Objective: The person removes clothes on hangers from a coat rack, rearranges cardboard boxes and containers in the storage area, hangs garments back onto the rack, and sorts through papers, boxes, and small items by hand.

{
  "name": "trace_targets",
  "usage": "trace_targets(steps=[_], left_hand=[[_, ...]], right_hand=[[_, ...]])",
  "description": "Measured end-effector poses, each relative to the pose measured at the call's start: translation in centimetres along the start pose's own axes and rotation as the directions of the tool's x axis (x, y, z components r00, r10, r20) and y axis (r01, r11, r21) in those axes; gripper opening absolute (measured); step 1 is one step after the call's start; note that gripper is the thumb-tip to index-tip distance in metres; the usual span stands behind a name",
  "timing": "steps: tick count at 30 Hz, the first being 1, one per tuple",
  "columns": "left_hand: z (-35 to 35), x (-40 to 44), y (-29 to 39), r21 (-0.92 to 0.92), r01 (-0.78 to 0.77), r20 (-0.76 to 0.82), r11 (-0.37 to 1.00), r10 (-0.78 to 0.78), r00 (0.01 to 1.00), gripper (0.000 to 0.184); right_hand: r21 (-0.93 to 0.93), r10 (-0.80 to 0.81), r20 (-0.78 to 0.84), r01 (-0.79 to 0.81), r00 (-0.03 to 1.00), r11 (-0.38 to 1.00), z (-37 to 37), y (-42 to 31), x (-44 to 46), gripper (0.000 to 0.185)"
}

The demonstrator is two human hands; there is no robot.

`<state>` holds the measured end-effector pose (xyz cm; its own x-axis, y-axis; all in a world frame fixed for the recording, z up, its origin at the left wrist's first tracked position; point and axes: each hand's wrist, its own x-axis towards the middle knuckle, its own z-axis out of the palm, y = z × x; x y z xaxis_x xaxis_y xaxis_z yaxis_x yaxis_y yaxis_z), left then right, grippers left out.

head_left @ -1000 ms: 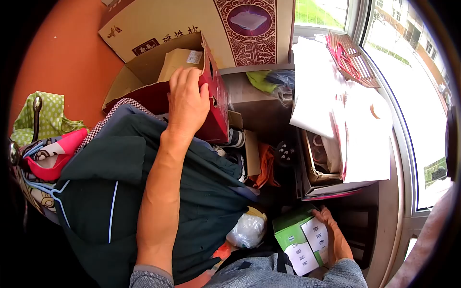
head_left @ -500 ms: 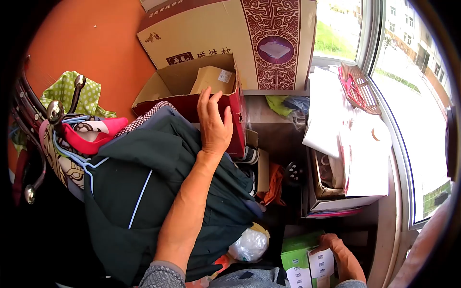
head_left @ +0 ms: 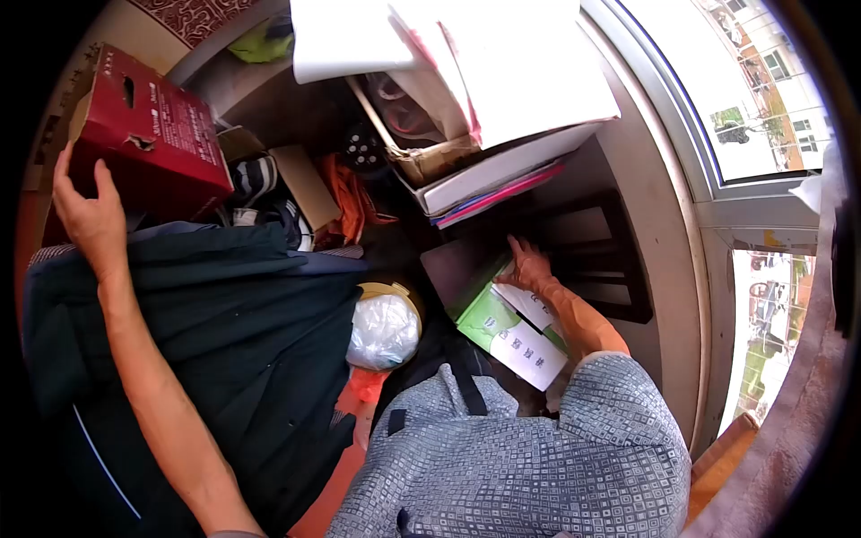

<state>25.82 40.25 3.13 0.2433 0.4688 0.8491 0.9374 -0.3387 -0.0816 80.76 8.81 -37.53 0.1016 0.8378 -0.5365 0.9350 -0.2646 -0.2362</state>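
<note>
My left hand (head_left: pixel 92 215) is at the near edge of a dark red cardboard box (head_left: pixel 161 134) at the upper left, its fingers spread against the box. Low at the right of centre, my right hand (head_left: pixel 527 269) rests on the upper edge of a green and white box (head_left: pixel 511 336), the fingers curled over it. That box lies tilted beside my body. Dark green clothing (head_left: pixel 206 332) hangs below my left forearm. Between the clothing and the green box is a clear plastic bag (head_left: pixel 384 332) in a yellow-rimmed container.
White sheets (head_left: pixel 529 72) lie over a box stack at the top. Shoes (head_left: pixel 256 179), an open carton (head_left: pixel 305 188) and orange fabric (head_left: pixel 348 202) sit behind the clothing. A dark slatted wooden piece (head_left: pixel 592 260) stands near the window frame (head_left: pixel 717 215) at the right.
The view has swung right and down, so the red box and my left hand appear farther left. My right hand and the green box now show nearer the centre. My left hand remains by the red box.
</note>
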Motion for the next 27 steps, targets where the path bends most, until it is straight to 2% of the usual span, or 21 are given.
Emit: trace_targets(steps=[1,2,4,8,10,14,16,20,22,23,25,26,27], left_hand=[[0.4,0.0,-1.1,0.043,-0.015,0.0,0.999,0.015,1.0,0.047],[0.6,0.0,-1.3,0.067,-0.006,0.003,0.998,0.006,1.0,0.048],[0.8,0.3,-2.1,0.091,-0.001,0.027,0.996,-0.002,1.0,0.05],[0.8,0.5,-2.1,0.088,-0.022,0.03,0.996,0.02,0.999,0.049],[0.6,0.5,-1.8,0.109,-0.019,0.041,0.994,0.014,0.999,0.05],[0.6,0.5,-1.9,0.099,-0.038,0.041,0.994,0.034,0.999,0.05],[0.5,0.6,-1.8,0.086,-0.037,0.055,0.996,0.032,0.998,0.05],[0.5,0.3,-1.0,0.092,-0.039,0.038,0.995,0.036,0.999,0.05],[0.6,0.4,-0.8,0.107,-0.041,0.016,0.993,0.039,0.999,0.051],[0.7,0.1,-0.5,0.111,-0.026,0.005,0.994,0.026,1.0,0.052],[0.5,0.2,0.3,0.08,-0.052,-0.012,0.995,0.053,0.999,0.053],[0.5,0.2,0.8,0.066,-0.046,-0.015,0.997,0.048,0.999,0.054],[0.3,0.1,1.7,0.059,-0.033,-0.023,0.998,0.034,0.999,0.054]], right_hand=[[0.037,0.076,-0.012,-0.076,0.997,0.996,-0.2,0.4,-0.2,0.124],[0.033,0.087,-0.002,-0.087,0.996,0.996,0.1,1.1,-0.6,0.124],[0.157,0.074,0.054,-0.081,0.996,0.984,0.8,1.7,-1.3,0.128],[0.164,0.066,0.034,-0.071,0.997,0.984,0.5,0.6,-2.1,0.13],[-0.121,-0.037,0.01,0.038,0.999,0.992,0.4,-0.7,-2.5,0.131],[-0.209,-0.043,0.107,0.064,0.993,0.976,0.0,-2.1,-1.1,0.12],[-0.266,-0.011,0.254,0.08,0.967,0.961,-0.6,-2.7,-0.3,0.106],[-0.305,-0.02,0.262,0.103,0.965,0.947,0.1,-3.0,0.4,0.098],[-0.472,-0.06,0.308,0.207,0.95,0.857,0.5,-3.4,1.0,0.097],[-0.474,-0.074,0.307,0.22,0.949,0.853,0.6,-3.6,1.5,0.097],[-0.53,-0.049,0.486,0.339,0.873,0.777,0.6,-4.7,2.6,0.097],[-0.565,-0.107,0.495,0.413,0.862,0.714,0.7,-4.8,2.8,0.094],[-0.566,-0.119,0.494,0.422,0.861,0.708,1.4,-4.7,3.2,0.094]])
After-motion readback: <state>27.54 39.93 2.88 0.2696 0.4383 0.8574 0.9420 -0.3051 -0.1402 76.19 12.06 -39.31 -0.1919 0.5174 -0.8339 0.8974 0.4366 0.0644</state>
